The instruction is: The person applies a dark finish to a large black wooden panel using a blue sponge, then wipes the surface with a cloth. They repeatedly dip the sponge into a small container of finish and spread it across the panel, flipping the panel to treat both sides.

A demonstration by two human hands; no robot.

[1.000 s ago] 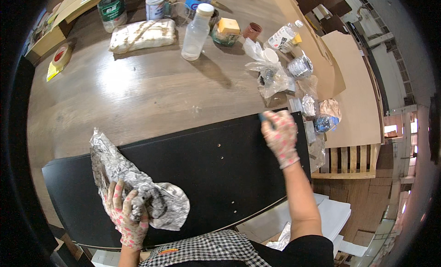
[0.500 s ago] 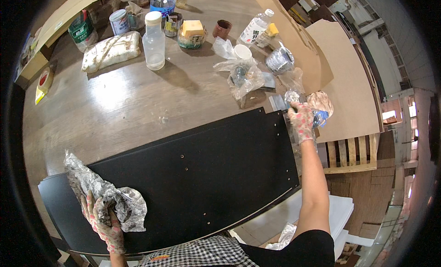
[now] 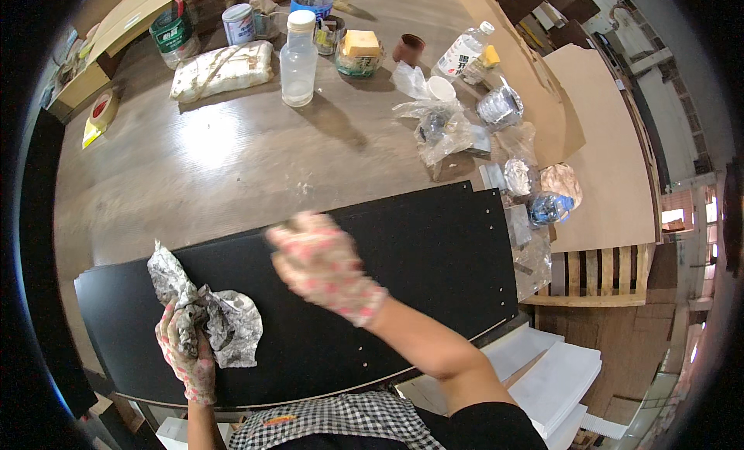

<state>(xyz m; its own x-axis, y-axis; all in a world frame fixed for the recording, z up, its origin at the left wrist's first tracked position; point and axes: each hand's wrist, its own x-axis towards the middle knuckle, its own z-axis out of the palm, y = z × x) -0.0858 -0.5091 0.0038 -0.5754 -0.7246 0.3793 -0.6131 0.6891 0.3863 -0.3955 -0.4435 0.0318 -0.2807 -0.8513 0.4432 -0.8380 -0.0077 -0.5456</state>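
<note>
Head view: left hand (image 3: 187, 358) grips smudged cloth (image 3: 239, 334), near left. Right hand (image 3: 327, 268) blurs over black panel (image 3: 430, 276); cannot tell its grip.

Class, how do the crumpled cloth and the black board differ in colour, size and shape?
Colour: the cloth is mottled grey-white with dark stains; the board is almost uniformly black.
Size: the cloth covers only a small part of the much larger board.
Shape: the cloth is bunched in the gloved left hand, while the board lies flat.
Shared: both are in front of the person.
</note>
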